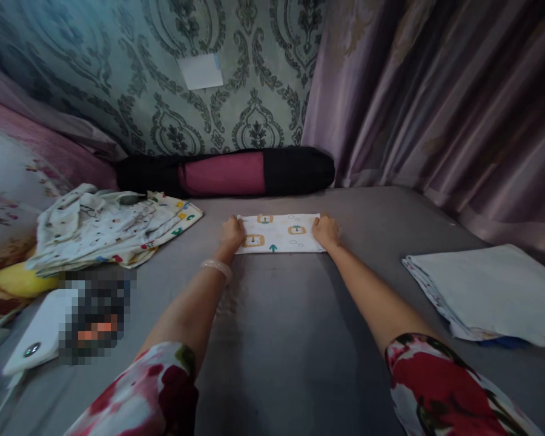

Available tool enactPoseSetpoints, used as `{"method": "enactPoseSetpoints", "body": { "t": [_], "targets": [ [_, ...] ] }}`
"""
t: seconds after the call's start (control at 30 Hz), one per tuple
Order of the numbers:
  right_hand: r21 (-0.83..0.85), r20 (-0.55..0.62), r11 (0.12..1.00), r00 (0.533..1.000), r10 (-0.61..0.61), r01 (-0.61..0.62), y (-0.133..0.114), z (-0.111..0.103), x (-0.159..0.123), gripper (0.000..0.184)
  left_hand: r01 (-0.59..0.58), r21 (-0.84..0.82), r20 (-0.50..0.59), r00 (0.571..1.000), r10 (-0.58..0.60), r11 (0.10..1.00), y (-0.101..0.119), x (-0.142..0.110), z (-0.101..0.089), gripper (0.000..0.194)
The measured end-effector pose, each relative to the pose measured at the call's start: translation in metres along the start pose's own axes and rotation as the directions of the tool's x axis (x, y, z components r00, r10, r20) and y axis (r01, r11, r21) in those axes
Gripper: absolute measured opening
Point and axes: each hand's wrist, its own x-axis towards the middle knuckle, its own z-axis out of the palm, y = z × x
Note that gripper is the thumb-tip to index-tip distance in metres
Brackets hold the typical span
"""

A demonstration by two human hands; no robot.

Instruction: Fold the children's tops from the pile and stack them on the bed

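A white cloth [279, 233] printed with tan lion faces and green arrows lies folded into a flat rectangle on the grey sheet [277, 315]. My left hand [233, 233] grips its left end, the fingers closed around the edge. At the opposite end, my right hand [327, 231] pinches the right edge in the same way. Between the two hands the cloth is stretched straight, its long side facing me. The fingertips are partly hidden by the hands and the fabric.
Rumpled printed baby clothes [113, 227] are heaped at the left, near a white power bank [45, 330] with a cable. A stack of folded cloths [485, 290] lies at the right. Along the patterned wall rests a long black and maroon bag [222, 174]; mauve curtains [390, 91] hang at the right.
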Motion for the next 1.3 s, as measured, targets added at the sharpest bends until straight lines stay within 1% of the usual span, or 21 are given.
{"method": "enactPoseSetpoints", "body": {
  "t": [0.1,0.17,0.23,0.3,0.37,0.43,0.5,0.53,0.57,0.63,0.73,0.87,1.07,1.3],
  "targets": [
    [-0.002,0.044,1.0,0.999,0.006,-0.006,0.0,-0.006,-0.001,0.033,0.064,0.025,0.021,0.998,-0.065,0.998,0.001,0.0,-0.005,0.026],
    [-0.019,0.056,1.0,0.998,-0.008,0.009,-0.001,-0.011,-0.002,0.033,0.07,0.044,-0.023,0.997,-0.069,0.997,0.007,-0.004,-0.009,0.032],
    [-0.044,0.006,0.998,0.999,-0.046,0.046,-0.005,-0.015,-0.005,0.033,0.045,0.084,-0.102,0.994,-0.036,0.995,0.017,-0.012,-0.011,0.037],
    [-0.065,-0.085,0.99,0.987,-0.133,0.128,-0.015,-0.016,-0.01,0.033,-0.014,0.119,-0.155,0.987,0.032,0.993,0.032,-0.022,-0.01,0.039],
    [-0.068,-0.133,0.963,0.954,-0.269,0.262,-0.029,-0.014,-0.018,0.035,-0.094,0.112,-0.142,0.984,0.11,0.989,0.049,-0.033,-0.006,0.039],
    [-0.047,-0.102,0.901,0.895,-0.434,0.431,-0.045,-0.008,-0.026,0.039,-0.187,0.084,-0.092,0.977,0.194,0.979,0.066,-0.043,0.0,0.04],
    [-0.024,-0.049,0.821,0.819,-0.572,0.571,-0.059,0.0,-0.034,0.042,-0.262,0.07,-0.04,0.963,0.266,0.962,0.078,-0.051,0.007,0.041],
    [-0.016,-0.027,0.792,0.792,-0.61,0.61,-0.063,0.005,-0.036,0.044,-0.284,0.073,-0.014,0.958,0.285,0.956,0.081,-0.053,0.009,0.042],
    [-0.011,-0.005,0.776,0.776,-0.631,0.631,-0.067,0.009,-0.038,0.045,-0.293,0.082,0.013,0.956,0.293,0.953,0.083,-0.055,0.011,0.043],
    [-0.004,0.037,0.773,0.772,-0.634,0.635,-0.07,0.016,-0.04,0.047,-0.3,0.113,0.057,0.954,0.295,0.947,0.081,-0.057,0.015,0.045],
    [0.004,0.096,0.777,0.773,-0.627,0.63,-0.068,0.024,-0.041,0.049,-0.311,0.157,0.105,0.949,0.297,0.937,0.072,-0.057,0.019,0.048],
    [-0.002,0.132,0.778,0.771,-0.623,0.628,-0.065,0.034,-0.043,0.052,-0.316,0.172,0.151,0.944,0.292,0.933,0.063,-0.057,0.024,0.049],
    [-0.02,0.116,0.784,0.78,-0.614,0.62,-0.062,0.04,-0.045,0.052,-0.339,0.169,0.128,0.939,0.321,0.925,0.058,-0.054,0.031,0.049],
    [-0.037,0.102,0.805,0.803,-0.587,0.593,-0.062,0.038,-0.048,0.05,-0.288,0.191,0.101,0.957,0.273,0.938,0.056,-0.053,0.031,0.051]
  ]
}}
